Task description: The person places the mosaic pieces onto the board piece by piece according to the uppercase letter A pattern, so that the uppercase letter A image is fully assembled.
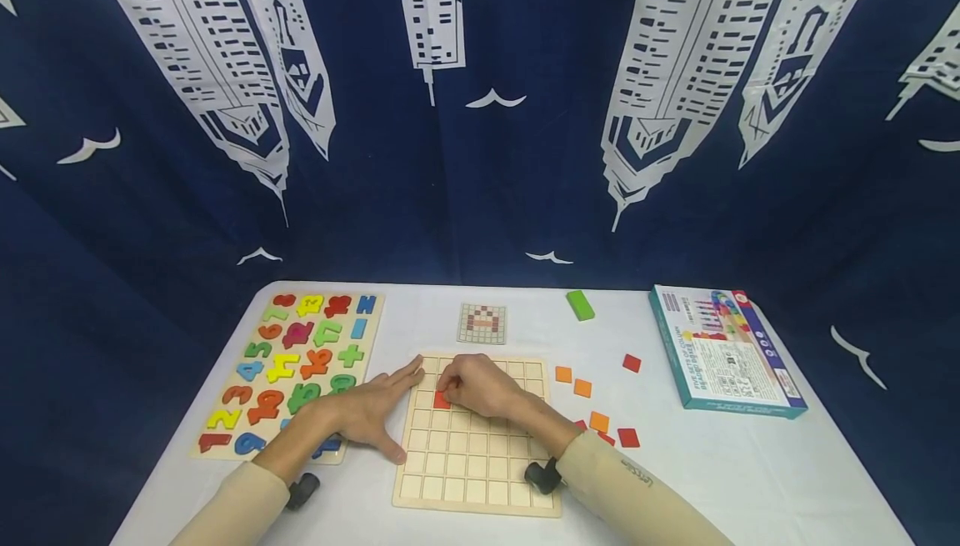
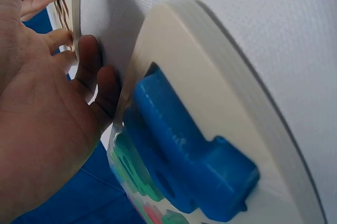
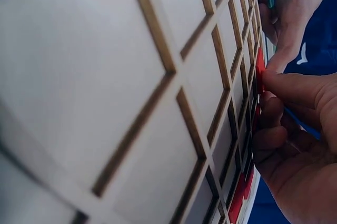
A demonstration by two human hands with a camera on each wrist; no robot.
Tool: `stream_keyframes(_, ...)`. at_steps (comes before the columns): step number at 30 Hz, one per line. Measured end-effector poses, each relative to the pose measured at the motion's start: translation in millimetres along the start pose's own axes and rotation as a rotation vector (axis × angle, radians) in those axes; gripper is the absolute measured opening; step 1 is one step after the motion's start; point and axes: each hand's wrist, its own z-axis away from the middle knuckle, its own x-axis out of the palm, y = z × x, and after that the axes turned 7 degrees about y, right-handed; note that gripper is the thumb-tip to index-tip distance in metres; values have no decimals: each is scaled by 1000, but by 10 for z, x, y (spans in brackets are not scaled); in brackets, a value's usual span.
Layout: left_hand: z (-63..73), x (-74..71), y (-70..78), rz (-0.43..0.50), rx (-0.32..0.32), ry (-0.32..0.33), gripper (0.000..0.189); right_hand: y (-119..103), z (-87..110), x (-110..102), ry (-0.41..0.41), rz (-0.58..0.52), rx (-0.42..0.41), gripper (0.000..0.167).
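A wooden grid board (image 1: 477,492) lies on the table in front of me. My right hand (image 1: 483,385) is over its upper left part, thumb and fingers pinching a small red square tile (image 1: 441,400) at a grid cell. In the right wrist view the thumb tip meets that red tile (image 3: 260,66), and more red tiles (image 3: 238,203) show in cells beneath the hand. My left hand (image 1: 371,413) is spread along the board's left side, with fingertips near the top corner and thumb at the edge. The left wrist view shows its fingers straight, holding nothing.
At left stands a number puzzle board (image 1: 281,363) with colourful pieces, partly under the left forearm. A patterned card (image 1: 482,324) lies behind the grid. Loose orange tiles (image 1: 582,388) and red tiles (image 1: 628,438) lie to the right, with a green block (image 1: 580,305) and box (image 1: 727,350) farther back.
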Motion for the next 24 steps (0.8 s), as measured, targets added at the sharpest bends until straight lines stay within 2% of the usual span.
stream_keyframes(13, -3, -5, 12, 3, -6, -4, 123, 26, 38, -31, -16, -26, -2, 8)
stream_keyframes(17, -6, 1, 13, -2, -10, -9, 123, 87, 95, -101, -16, -54, -19, 8)
stream_keyframes(24, -17, 19, 6, -16, -10, 4, 124, 299, 285, -313, -1, -107, 13, 10)
